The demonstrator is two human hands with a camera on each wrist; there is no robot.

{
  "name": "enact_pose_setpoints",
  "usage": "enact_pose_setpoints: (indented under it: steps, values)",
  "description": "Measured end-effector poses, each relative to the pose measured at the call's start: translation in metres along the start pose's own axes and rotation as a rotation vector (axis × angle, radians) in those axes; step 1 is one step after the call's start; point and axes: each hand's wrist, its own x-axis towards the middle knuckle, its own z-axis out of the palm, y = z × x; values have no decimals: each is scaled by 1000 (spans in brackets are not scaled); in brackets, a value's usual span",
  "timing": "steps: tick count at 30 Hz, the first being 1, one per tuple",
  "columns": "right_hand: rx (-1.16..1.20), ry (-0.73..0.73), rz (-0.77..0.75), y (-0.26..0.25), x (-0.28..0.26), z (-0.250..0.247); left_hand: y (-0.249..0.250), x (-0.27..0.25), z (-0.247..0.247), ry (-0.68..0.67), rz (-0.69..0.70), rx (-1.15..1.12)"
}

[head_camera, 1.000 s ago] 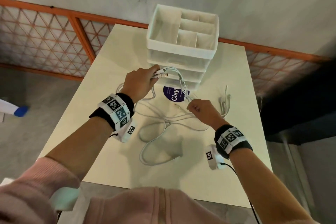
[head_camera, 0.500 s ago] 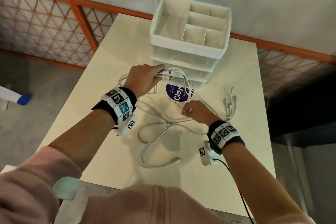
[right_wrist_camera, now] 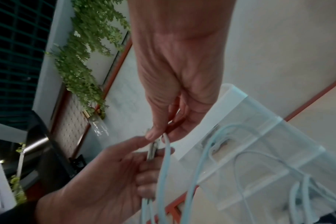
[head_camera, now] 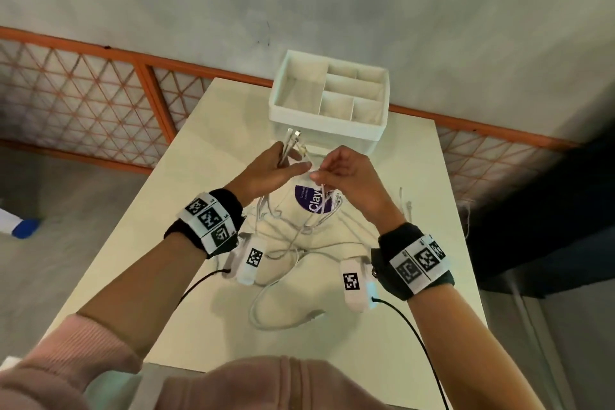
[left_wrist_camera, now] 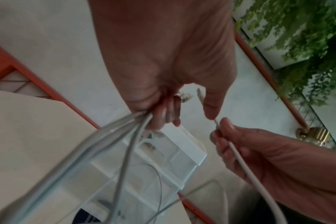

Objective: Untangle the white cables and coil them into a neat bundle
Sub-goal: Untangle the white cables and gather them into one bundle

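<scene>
Several white cables (head_camera: 286, 236) hang from my raised hands down to loose loops on the cream table (head_camera: 186, 276). My left hand (head_camera: 289, 163) grips a bunch of cable ends, and their connectors (head_camera: 294, 138) stick up above the fist. In the left wrist view the bunch (left_wrist_camera: 125, 128) runs out under the curled fingers (left_wrist_camera: 167, 112). My right hand (head_camera: 319, 176) is right beside it and pinches one cable between thumb and forefinger. That single cable (left_wrist_camera: 238, 154) (right_wrist_camera: 166, 153) ends close to my left thumb (left_wrist_camera: 213, 106).
A white drawer organiser (head_camera: 319, 118) with open top compartments stands just behind the hands. A round purple label (head_camera: 311, 201) lies under the cables. More white cable ends (head_camera: 404, 201) lie at the table's right. An orange railing (head_camera: 153, 100) runs behind.
Both hands have risen off the table. The right hand moved up and left, bringing one cable to the left hand. The left hand turned so that the connectors point up.
</scene>
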Motion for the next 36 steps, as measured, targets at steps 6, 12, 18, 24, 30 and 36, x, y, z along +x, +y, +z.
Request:
enact_pose_setpoints:
  steps: [6,12,18,24,30,36]
  values:
    - [63,52,-37,-10,-9,20,9,-22,8,-112,-57,-545]
    - [49,34,-7,-14,-18,34,16,-35,10,-37,54,-475]
    - [-161,-443,56,5,-36,25,31,-29,-11,168,192,-607]
    - [-512,-385,175,53,-43,-36,48,-30,-40,312,313,-818]
    - [-681,-353,376,35,-36,-53,41,-32,-10,172,243,-775]
    - [-510,-348,-40,-11,-18,8,62,-37,17,-22,254,-786]
